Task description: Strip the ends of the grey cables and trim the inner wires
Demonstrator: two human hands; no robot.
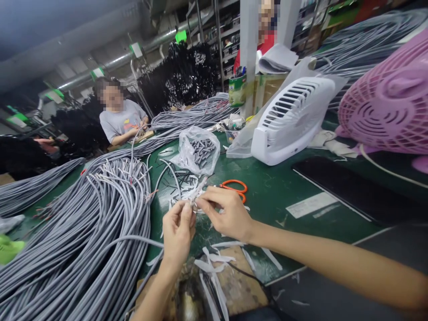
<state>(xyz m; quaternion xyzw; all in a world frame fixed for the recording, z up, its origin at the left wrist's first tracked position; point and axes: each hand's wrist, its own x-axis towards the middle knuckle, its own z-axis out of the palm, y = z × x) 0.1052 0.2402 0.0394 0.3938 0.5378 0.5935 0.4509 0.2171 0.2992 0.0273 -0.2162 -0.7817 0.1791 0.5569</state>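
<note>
My left hand (179,229) is closed in a pinch on the end of a grey cable (133,240) that curves in from the left. My right hand (224,211) is also closed, its fingertips pinching the cable's stripped tip where white paper and thin wires (197,189) stick out. Both hands meet above the green table (277,191). Orange-handled scissors (236,188) lie just behind my right hand. White paper strips (214,263) lie scattered under my wrists.
A big bundle of grey cables (83,240) fills the left. A clear bag of small dark sleeves (199,151) sits behind. A white fan (290,118) and pink fan (388,98) stand right. A seated person (120,118) works at back left; another person (267,31) stands farther back.
</note>
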